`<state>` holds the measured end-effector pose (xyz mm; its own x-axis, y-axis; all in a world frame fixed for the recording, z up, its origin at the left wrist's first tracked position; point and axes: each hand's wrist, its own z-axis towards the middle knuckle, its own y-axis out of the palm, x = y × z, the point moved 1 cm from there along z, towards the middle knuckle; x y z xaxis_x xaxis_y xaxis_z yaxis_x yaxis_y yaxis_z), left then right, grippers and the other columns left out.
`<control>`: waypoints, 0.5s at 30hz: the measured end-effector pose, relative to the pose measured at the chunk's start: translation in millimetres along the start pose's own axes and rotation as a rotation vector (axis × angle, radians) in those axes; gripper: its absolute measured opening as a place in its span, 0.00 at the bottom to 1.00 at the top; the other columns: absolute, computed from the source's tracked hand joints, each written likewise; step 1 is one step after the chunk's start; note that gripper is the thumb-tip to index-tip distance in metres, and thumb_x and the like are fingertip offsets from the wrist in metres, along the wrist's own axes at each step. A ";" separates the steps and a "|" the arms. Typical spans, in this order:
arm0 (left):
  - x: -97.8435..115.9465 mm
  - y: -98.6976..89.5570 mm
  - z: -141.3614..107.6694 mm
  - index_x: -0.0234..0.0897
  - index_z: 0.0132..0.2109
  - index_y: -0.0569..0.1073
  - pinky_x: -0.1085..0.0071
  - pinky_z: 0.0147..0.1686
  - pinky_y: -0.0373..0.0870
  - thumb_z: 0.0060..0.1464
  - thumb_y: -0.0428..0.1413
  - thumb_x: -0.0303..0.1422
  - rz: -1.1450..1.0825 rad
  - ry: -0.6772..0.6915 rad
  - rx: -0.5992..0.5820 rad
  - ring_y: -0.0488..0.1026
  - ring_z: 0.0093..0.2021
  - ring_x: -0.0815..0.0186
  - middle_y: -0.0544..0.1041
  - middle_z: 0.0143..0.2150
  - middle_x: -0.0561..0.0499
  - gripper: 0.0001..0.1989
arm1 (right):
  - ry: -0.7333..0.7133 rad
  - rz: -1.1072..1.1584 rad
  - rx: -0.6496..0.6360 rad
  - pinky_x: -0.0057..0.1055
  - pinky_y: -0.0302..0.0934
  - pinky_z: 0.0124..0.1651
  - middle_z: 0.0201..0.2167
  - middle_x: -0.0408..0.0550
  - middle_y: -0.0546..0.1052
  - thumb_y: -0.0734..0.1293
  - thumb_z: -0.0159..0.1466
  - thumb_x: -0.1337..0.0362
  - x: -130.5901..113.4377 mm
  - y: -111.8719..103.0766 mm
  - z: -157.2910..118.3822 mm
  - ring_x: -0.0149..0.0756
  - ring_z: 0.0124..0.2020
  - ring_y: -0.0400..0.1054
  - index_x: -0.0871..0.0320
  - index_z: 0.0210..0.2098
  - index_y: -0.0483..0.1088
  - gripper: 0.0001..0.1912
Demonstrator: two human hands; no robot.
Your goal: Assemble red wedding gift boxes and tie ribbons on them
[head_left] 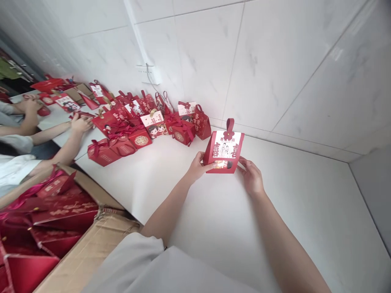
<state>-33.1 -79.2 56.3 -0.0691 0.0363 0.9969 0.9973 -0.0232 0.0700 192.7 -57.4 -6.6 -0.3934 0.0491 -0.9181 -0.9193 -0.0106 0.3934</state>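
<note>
A red gift box (224,150) with a white printed panel, a small clear window and a red loop handle stands upright on the white table (305,195). My left hand (198,167) grips its left side, thumb across the lower front corner. At the box's lower right side is my right hand (252,176), its fingers curled in and their tips partly hidden behind the edge, so the contact there is hard to make out.
Several red gift boxes (142,138) crowd the table at the left, against the tiled wall (269,61). A cardboard carton (88,248) full of red boxes is at the lower left. Other people's hands (82,122) work at the far left.
</note>
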 end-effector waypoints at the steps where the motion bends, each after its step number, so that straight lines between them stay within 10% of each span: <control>1: 12.8 -6.7 -12.2 0.38 0.44 0.67 0.59 0.49 0.70 0.41 0.68 0.38 0.010 0.025 0.041 0.71 0.51 0.56 0.73 0.50 0.45 0.25 | 0.012 0.001 0.014 0.46 0.61 0.60 0.55 0.46 0.73 0.66 0.63 0.53 1.1 -1.3 -0.8 0.46 0.63 0.60 0.51 0.37 0.77 0.11; 7: 78.7 -57.9 -123.0 0.39 0.49 0.70 0.63 0.50 0.72 0.47 0.65 0.40 0.017 0.079 0.311 0.74 0.52 0.55 0.76 0.51 0.47 0.23 | 0.087 -0.002 0.008 0.41 0.63 0.56 0.47 0.47 0.76 0.70 0.60 0.53 6.0 -7.3 -3.1 0.42 0.54 0.68 0.53 0.34 0.77 0.11; 15: 91.2 -131.4 -263.8 0.38 0.53 0.72 0.55 0.49 0.73 0.42 0.63 0.51 0.154 0.081 0.856 0.73 0.51 0.48 0.78 0.48 0.47 0.34 | 0.110 -0.036 -0.014 0.39 0.64 0.53 0.43 0.47 0.77 0.71 0.59 0.53 4.8 -12.9 -10.4 0.39 0.47 0.71 0.54 0.34 0.76 0.11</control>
<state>-177.2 -336.4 147.2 0.0986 0.0230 0.9949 0.6698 0.7378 -0.0834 202.5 -67.3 -16.6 -0.3582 -0.0599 -0.9317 -0.9326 -0.0245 0.3601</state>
